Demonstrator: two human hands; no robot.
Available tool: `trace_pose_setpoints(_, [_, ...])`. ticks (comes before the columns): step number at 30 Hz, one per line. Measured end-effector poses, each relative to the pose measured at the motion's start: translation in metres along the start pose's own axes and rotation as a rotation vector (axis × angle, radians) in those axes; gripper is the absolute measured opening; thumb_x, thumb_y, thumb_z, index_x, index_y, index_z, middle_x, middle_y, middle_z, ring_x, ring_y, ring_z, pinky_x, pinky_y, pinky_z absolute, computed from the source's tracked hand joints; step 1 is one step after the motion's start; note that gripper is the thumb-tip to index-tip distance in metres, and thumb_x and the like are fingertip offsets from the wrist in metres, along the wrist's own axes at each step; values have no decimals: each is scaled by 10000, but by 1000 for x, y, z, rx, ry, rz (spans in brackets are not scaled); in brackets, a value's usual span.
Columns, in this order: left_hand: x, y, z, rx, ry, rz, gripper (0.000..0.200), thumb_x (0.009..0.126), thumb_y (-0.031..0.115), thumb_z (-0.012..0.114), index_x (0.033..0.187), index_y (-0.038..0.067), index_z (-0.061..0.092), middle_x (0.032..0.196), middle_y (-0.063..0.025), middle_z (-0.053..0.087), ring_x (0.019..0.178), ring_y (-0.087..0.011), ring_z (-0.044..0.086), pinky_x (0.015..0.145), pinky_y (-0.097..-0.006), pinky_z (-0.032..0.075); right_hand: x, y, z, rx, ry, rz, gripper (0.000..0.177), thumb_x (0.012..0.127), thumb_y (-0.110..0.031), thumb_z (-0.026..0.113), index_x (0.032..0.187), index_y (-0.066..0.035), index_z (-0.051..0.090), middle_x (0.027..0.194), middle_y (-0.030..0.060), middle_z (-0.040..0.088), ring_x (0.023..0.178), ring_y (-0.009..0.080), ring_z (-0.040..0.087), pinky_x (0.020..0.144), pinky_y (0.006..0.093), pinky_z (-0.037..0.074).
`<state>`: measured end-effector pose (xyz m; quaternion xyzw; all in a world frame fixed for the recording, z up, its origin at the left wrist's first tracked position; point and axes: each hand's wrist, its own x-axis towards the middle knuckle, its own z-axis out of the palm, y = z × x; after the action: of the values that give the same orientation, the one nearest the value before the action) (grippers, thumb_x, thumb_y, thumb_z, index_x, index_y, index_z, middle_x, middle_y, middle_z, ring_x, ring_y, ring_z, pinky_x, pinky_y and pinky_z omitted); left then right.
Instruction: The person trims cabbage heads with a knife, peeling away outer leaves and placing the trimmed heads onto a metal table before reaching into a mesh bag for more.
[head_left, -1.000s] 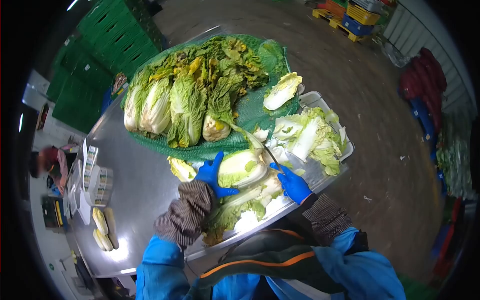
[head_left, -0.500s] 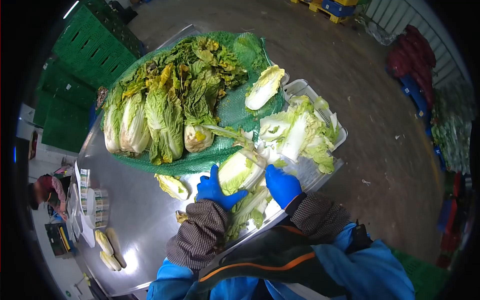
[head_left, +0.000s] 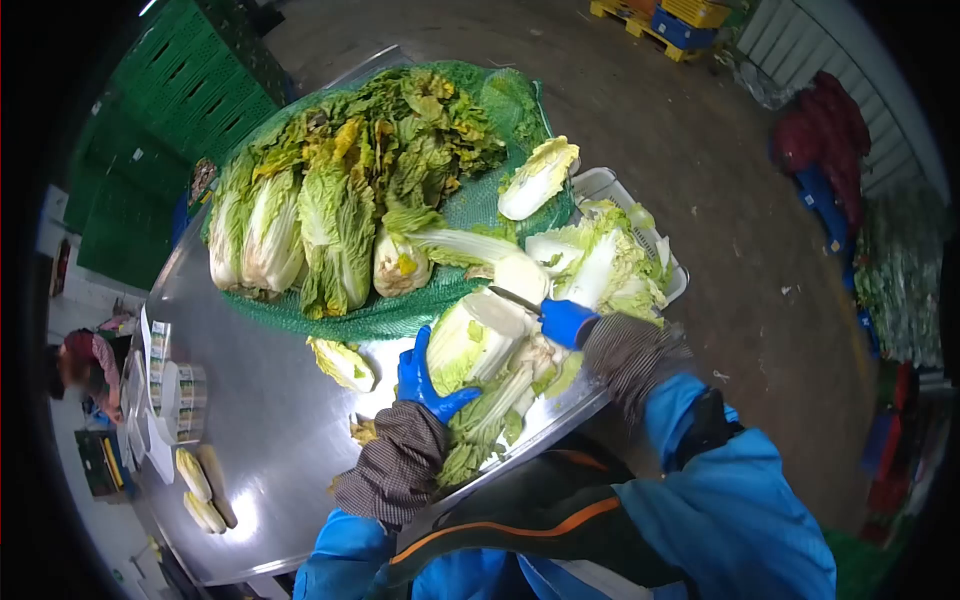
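Observation:
A Chinese cabbage [head_left: 470, 340] with a pale cut base lies on the metal table, loose leaves beside it. My left hand [head_left: 422, 380], in a blue glove, rests against its left side with thumb and fingers spread. My right hand [head_left: 567, 323], gloved in blue too, is closed round a knife [head_left: 514, 298], whose dark blade points left just above the cut end. A detached leaf [head_left: 465, 246] with a broad white base lies beyond the blade. Several untrimmed cabbages [head_left: 330, 235] lie in a row on a green net [head_left: 390, 325].
A white basket [head_left: 680, 283] heaped with cut leaves [head_left: 600, 265] stands at the table's right edge. Two small cabbages [head_left: 200, 490] lie on the metal table [head_left: 280, 420] at the lower left. Green crates [head_left: 190, 85] are stacked behind, and another person [head_left: 90, 365] is at far left.
My right hand has moved slightly away from my body, and the knife blade now shows. The cabbage's pale cut end is exposed, with a leaf piece lying beyond it. My left hand stays beside the cabbage.

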<state>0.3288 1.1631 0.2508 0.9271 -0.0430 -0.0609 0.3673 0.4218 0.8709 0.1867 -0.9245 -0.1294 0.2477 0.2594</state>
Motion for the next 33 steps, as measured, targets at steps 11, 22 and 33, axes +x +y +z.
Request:
trace_pose_setpoints(11, [21,-42,15,-89,53,11,691,909,374,504,1454,45,235,1122,-287,532,1054,-408,514,943,-460,384,-44,-119,-32,226,501,-185,460,771,-342,729,1090,-56,560,1018,121,591,879,284,622,728,364,506])
trace_pose_setpoints(22, [42,-54,10,-117,-87,-40,674,875,418,565,1394,40,362,1097,-312,562,1023,-430,545,919,-447,416,-132,-119,-21,629,392,-287,304,769,-194,746,970,-29,590,826,81,606,705,190,614,620,319,490])
trace_pose_setpoints(33, [42,-77,38,-398,-22,-268,357,906,292,560,1038,-37,602,899,-191,650,842,-288,606,785,-377,475,-118,-18,-134,1015,394,6,278,807,-110,711,1035,-50,563,815,41,604,613,109,591,518,244,483])
